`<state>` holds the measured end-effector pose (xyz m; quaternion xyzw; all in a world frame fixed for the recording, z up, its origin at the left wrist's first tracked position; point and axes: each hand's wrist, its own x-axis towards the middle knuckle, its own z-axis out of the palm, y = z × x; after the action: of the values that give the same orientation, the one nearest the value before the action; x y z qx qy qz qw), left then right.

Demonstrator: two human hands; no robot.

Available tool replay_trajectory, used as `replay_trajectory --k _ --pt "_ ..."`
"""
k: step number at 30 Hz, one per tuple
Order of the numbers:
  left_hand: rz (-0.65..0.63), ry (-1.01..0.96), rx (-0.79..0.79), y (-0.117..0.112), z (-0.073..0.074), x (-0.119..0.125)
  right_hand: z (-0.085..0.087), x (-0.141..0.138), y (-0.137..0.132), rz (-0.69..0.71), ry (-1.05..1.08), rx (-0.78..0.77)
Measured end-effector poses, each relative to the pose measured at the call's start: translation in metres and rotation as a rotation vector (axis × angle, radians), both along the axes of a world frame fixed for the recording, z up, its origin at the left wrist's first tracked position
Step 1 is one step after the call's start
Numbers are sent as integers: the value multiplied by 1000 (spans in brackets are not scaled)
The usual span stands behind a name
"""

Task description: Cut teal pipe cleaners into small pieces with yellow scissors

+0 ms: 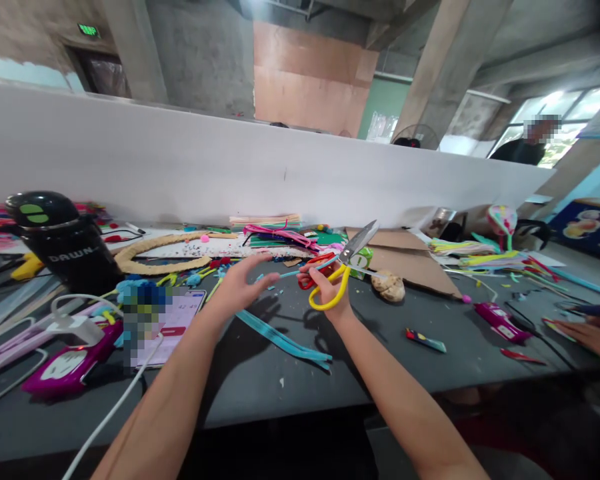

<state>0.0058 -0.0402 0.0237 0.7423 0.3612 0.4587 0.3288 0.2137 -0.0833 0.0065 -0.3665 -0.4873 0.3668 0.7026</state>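
Note:
My right hand holds a pair of scissors above the table, with a yellow loop and a red loop at its handle end. The blades are spread, one pointing up and right, the other to the right. A thin light-blue pipe cleaner runs leftward from the fingers of that hand. Its left end lies close to the fingertips of my left hand, whose thumb and fingers are apart; whether they touch it is unclear. Below, a bundle of blue pipe cleaners rests on the table.
A black tumbler, a phone and a purple glue-gun-like device stand at left. Behind are a tan ring and cardboard. A stone-like lump and small tube lie right, beside another person's hand.

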Motion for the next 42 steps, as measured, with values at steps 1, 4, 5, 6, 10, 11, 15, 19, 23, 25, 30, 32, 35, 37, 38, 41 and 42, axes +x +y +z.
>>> replay_trajectory --k 1,4,5,6,10,11,15,19,23,25,30,32,35,37,38,41,42 --pt "-20 135 77 -4 -3 6 0 0 -1 6 -8 -1" --pt "-61 380 178 -8 -11 17 1 -2 -3 39 -25 5" --pt "-47 423 208 -8 -11 18 2 -3 -3 46 -33 5" --pt "-19 441 240 -7 -11 16 2 -4 -4 49 -43 1" --pt "180 489 318 -6 -4 5 4 -8 -5 26 -71 -29" --pt "227 535 311 -6 -3 3 4 -9 -5 10 -69 -23" --pt "373 690 246 -9 -3 2 0 -9 -1 -59 -92 23" --pt "434 701 220 -14 -2 6 -6 -9 3 -124 -129 9" --pt "446 732 146 -20 2 8 -9 -8 6 -131 -150 -3" --pt "417 713 94 -19 2 5 -10 -7 6 -135 -165 -5" --pt "-33 468 -390 -11 -8 -3 -12 -7 7 -119 -204 -13" --pt "-170 391 -539 -10 -12 -2 -13 -8 7 -96 -211 -15" --pt "-227 337 -523 -10 -14 4 -17 -10 7 -23 -249 -28" --pt "-268 285 -451 -10 -14 10 -20 -12 6 38 -306 -19" --pt "-282 264 -417 -9 -15 13 -22 -13 6 68 -335 -13" --pt "-239 261 -292 -1 -20 16 -30 -14 8 131 -361 -12" --pt "-209 271 -248 2 -22 16 -33 -13 9 128 -340 -13"
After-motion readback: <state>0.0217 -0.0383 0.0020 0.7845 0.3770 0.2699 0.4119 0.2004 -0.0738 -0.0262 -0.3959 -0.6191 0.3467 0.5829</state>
